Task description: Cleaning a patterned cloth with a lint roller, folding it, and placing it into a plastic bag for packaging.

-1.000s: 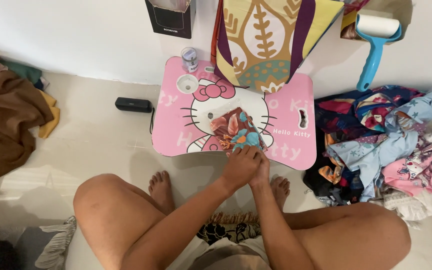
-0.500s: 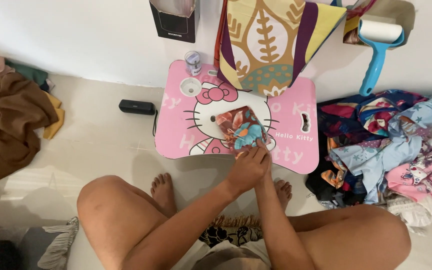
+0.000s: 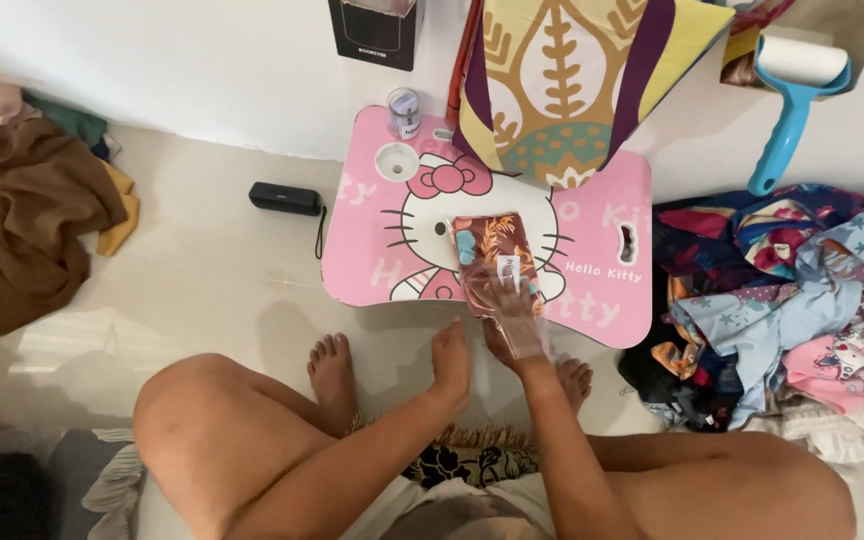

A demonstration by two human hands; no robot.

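Note:
A folded brown, orange and teal patterned cloth (image 3: 492, 250) lies in a clear plastic bag (image 3: 512, 300) on the small pink cartoon-cat table (image 3: 372, 260). My right hand (image 3: 514, 335) is at the bag's near, open end, with the plastic wrapped over its fingers. My left hand (image 3: 450, 362) rests just left of it at the table's front edge, fingers loose and holding nothing. I sit cross-legged on the floor with bare legs in front of the table.
A heap of coloured clothes (image 3: 802, 300) lies right of the table and a brown cloth pile (image 3: 22, 230) far left. A patterned bag (image 3: 572, 80), small jar (image 3: 404, 112), white lid (image 3: 397, 160), black box (image 3: 377, 30), black speaker (image 3: 285, 198) and blue lint roller (image 3: 787, 110) stand around.
My hands were together at the cloth's near end. My left hand has now come off and dropped to the table's edge, while the right stays on the bag.

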